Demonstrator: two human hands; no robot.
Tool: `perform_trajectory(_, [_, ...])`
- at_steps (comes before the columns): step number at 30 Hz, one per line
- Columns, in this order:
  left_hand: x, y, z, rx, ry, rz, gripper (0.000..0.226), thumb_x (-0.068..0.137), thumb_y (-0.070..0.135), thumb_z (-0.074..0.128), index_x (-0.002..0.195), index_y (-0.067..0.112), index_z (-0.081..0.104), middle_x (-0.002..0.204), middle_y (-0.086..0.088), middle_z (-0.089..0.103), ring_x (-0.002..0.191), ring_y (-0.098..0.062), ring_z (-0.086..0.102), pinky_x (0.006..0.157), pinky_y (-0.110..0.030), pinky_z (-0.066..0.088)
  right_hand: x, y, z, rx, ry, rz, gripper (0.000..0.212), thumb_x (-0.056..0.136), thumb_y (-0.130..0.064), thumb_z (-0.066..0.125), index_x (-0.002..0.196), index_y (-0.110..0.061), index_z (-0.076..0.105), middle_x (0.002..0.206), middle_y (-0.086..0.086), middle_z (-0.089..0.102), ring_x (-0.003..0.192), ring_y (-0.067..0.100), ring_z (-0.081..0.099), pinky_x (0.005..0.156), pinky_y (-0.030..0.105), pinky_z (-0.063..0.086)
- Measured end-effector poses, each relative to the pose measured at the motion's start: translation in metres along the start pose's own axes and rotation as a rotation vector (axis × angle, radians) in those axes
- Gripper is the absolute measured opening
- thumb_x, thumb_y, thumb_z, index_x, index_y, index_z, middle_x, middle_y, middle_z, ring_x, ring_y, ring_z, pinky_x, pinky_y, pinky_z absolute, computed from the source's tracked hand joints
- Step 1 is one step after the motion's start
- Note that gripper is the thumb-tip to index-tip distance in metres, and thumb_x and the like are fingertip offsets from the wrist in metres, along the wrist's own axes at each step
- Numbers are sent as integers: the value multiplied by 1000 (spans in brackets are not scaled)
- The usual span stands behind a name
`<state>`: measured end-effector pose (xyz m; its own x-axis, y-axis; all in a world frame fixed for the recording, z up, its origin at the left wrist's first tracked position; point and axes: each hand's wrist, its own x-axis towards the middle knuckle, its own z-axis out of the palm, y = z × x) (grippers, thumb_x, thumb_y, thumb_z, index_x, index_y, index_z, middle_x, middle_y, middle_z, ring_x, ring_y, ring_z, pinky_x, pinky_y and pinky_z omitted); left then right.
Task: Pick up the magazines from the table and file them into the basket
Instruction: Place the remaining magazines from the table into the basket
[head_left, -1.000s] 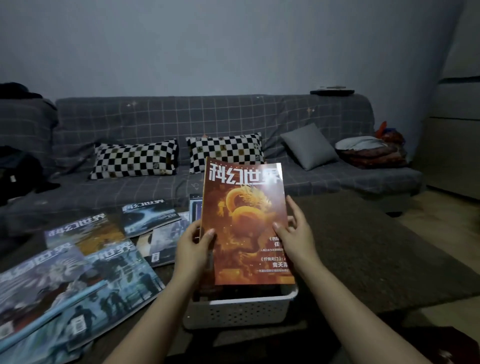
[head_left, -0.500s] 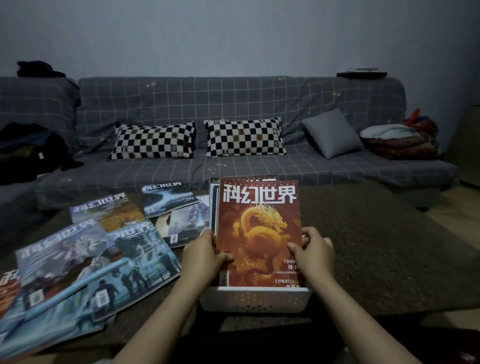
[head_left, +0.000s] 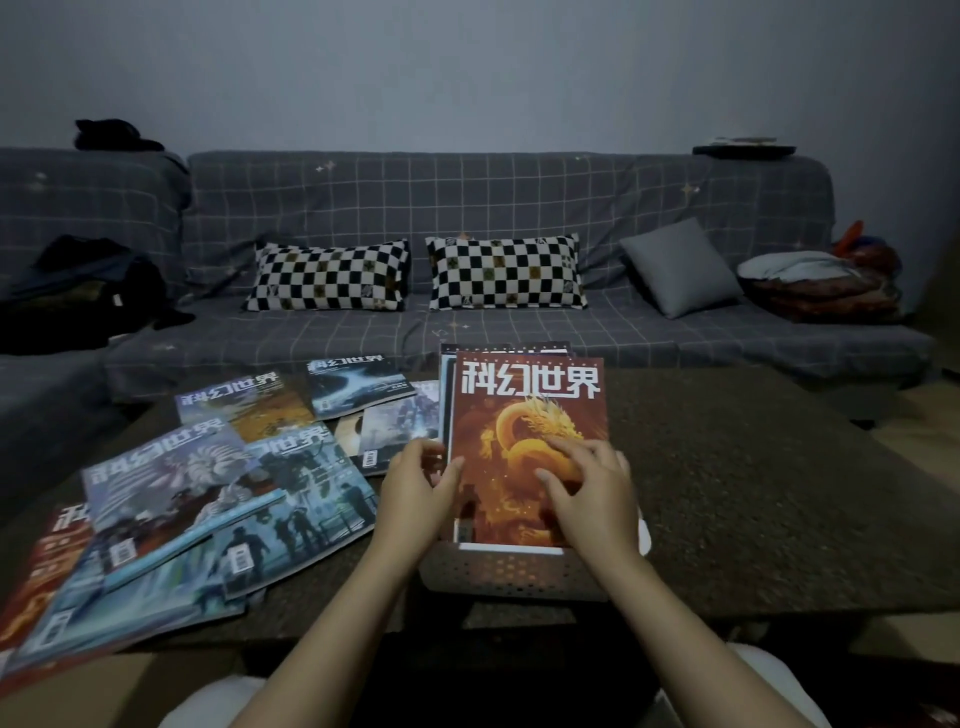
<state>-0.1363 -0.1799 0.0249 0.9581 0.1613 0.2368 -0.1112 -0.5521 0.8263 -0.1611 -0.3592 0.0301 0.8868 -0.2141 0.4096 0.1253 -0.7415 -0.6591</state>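
An orange magazine with a gold dragon (head_left: 524, 410) stands upright in the white perforated basket (head_left: 514, 574), in front of other magazines filed there. My left hand (head_left: 421, 493) pinches its left edge. My right hand (head_left: 592, 493) lies flat on the cover, fingers spread. Several more magazines (head_left: 202, 483) lie fanned over the dark table (head_left: 753, 499) to the left of the basket, the nearest one (head_left: 389, 431) just behind my left hand.
A grey plaid sofa (head_left: 467, 332) runs behind the table with two checkered pillows (head_left: 332, 275), a grey cushion (head_left: 680, 265) and folded bedding (head_left: 821, 286). Dark clothes (head_left: 78, 291) lie on its left. The table right of the basket is bare.
The orange magazine has come down from mid-air into the basket. My right hand shifted from gripping its right edge to resting flat on the cover.
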Motion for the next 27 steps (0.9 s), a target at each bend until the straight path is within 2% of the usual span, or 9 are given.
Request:
perform_trajectory(3, [-8,0,-20,-80,41,-1,14,93,21,55,105,16,60,103,-2,64,91,-14,60,77,-26,44,-7,-27,17,182,-140,-92,35,84,-32,66,118,-30,61,104,-14,56,96,6,54,85,25,49])
perform_trajectory(6, [-12,-11,-48,-95,88,-32,13,94,17,51,103,15,61,99,-2,63,93,-17,60,74,-26,43,-16,-57,41,299,-222,-159,29,84,-26,67,113,-26,65,95,-10,61,80,-2,56,69,5,43])
perform_trajectory(11, [-15,-54,-95,-56,148,-180,15,96,23,49,103,19,61,96,2,62,93,-17,61,73,-30,45,-32,-99,96,354,-339,-223,28,85,-19,65,113,-16,67,104,-3,66,84,3,58,71,0,40])
perform_trajectory(14, [-13,-83,-117,-15,163,-254,13,96,22,48,101,19,60,93,4,61,88,-15,59,75,-29,44,-38,-117,131,291,-391,-216,32,87,-22,62,119,-14,63,114,2,65,96,11,62,87,17,47])
perform_trajectory(17, [-8,-114,-132,56,170,-337,14,96,23,46,101,19,59,96,1,64,83,-14,58,79,-33,47,-35,-133,160,170,-484,-159,40,91,-26,56,128,-12,55,127,4,59,113,17,57,95,27,43])
perform_trajectory(19, [-2,-135,-139,158,190,-381,23,95,26,45,110,19,60,113,-4,64,98,-21,59,95,-42,45,-32,-139,180,112,-545,-119,43,92,-29,54,132,-12,52,132,5,56,119,19,53,96,28,42])
perform_trajectory(21, [5,-154,-145,314,210,-420,33,96,29,43,124,19,57,132,-5,53,122,-24,48,108,-46,30,-27,-140,201,38,-556,-100,46,91,-34,54,132,-14,51,134,5,54,122,21,50,96,29,42])
perform_trajectory(24, [17,-176,-156,471,223,-501,46,97,36,38,138,16,46,153,-11,30,143,-27,22,115,-47,11,-17,-142,230,7,-604,-27,51,91,-38,54,135,-12,49,135,6,54,122,23,51,97,33,43])
perform_trajectory(27, [27,-196,-165,482,242,-586,54,97,43,36,142,13,41,158,-16,14,147,-31,6,116,-50,6,-9,-151,253,89,-658,31,50,92,-33,54,135,-9,48,135,9,54,122,24,52,98,31,42])
